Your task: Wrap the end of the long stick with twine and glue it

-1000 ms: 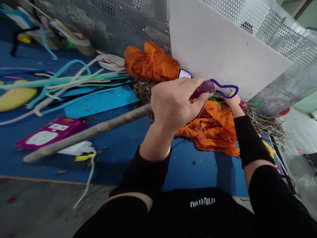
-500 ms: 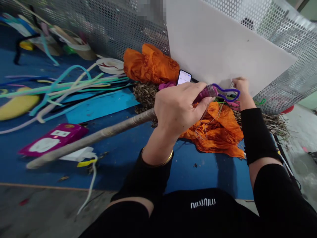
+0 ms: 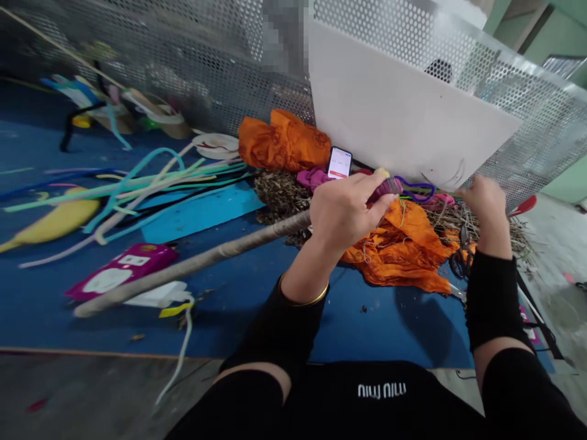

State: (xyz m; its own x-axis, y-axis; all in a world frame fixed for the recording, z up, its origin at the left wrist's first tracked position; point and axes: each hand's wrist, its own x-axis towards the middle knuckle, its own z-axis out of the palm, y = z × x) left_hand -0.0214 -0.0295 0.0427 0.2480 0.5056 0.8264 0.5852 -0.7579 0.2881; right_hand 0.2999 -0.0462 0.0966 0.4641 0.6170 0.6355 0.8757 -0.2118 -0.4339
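Observation:
A long grey-brown stick (image 3: 202,263) slants across the table, with my left hand (image 3: 342,211) closed around its upper end. Purple thread (image 3: 387,188) is wound round that end, and a blue fuzzy pipe cleaner loop (image 3: 424,192) sticks out past it. A bit of pale yellow shows above my thumb. Off to the right, my right hand (image 3: 488,198) is pinched closed over dry twigs (image 3: 454,217); what its fingers hold, if anything, is too fine to make out. Below both hands lies crumpled orange cloth (image 3: 408,244). Black-handled scissors (image 3: 461,260) rest beside the cloth, partly hidden by my right sleeve.
Pipe cleaners (image 3: 137,189), a yellow banana-shaped thing (image 3: 59,220) and a magenta packet (image 3: 123,269) lie left. A phone (image 3: 339,164) stands behind my left hand. A white board (image 3: 403,110) leans on perforated metal (image 3: 206,61). A white cord (image 3: 183,354) hangs over the front edge.
My right hand has moved right and toward me, away from the blue loop. My left hand still grips the stick. The camera view has shifted, and the scissors now show.

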